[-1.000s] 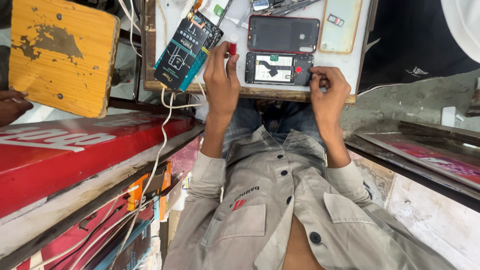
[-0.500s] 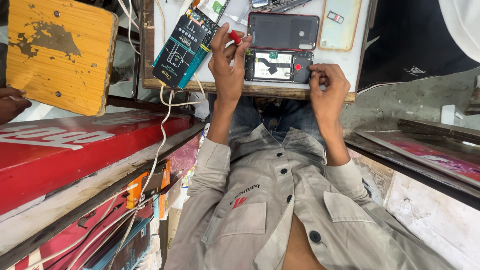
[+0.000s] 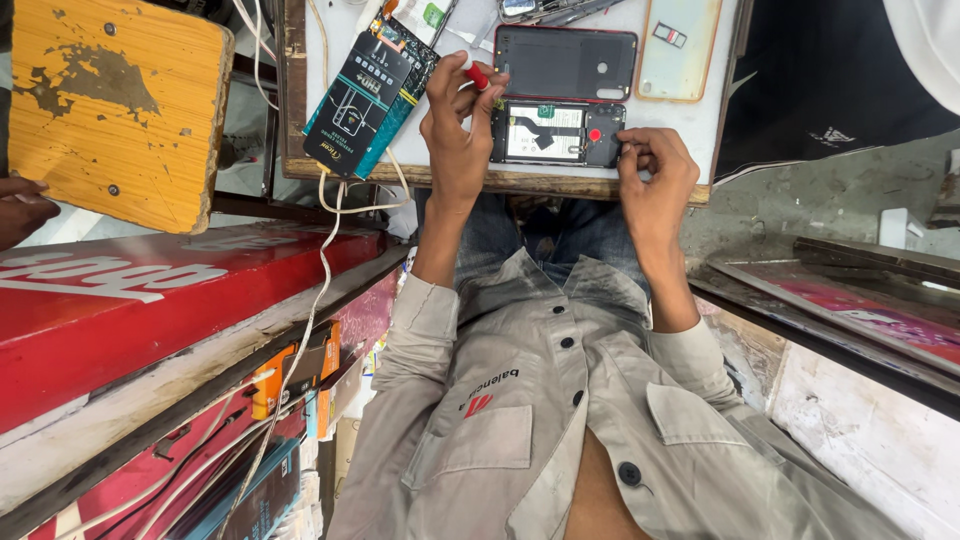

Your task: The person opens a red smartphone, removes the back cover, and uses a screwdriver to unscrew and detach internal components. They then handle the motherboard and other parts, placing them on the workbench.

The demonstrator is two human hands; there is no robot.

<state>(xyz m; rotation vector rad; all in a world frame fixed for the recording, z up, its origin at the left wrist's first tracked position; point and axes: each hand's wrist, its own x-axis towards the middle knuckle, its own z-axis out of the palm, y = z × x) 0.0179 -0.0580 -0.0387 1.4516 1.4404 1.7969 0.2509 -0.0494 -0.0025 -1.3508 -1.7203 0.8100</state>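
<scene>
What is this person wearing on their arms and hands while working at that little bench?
Both hands, the left hand and the right hand, are bare, with no gloves, rings or watch visible. The forearms are uncovered: the sleeves of a light grey buttoned shirt are rolled up near the elbows.

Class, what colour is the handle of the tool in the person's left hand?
Red handle, head view.

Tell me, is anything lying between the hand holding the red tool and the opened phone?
Nothing visible. The left hand holds the red-handled tool right beside the opened phone, with only bare white tabletop between them.
</scene>
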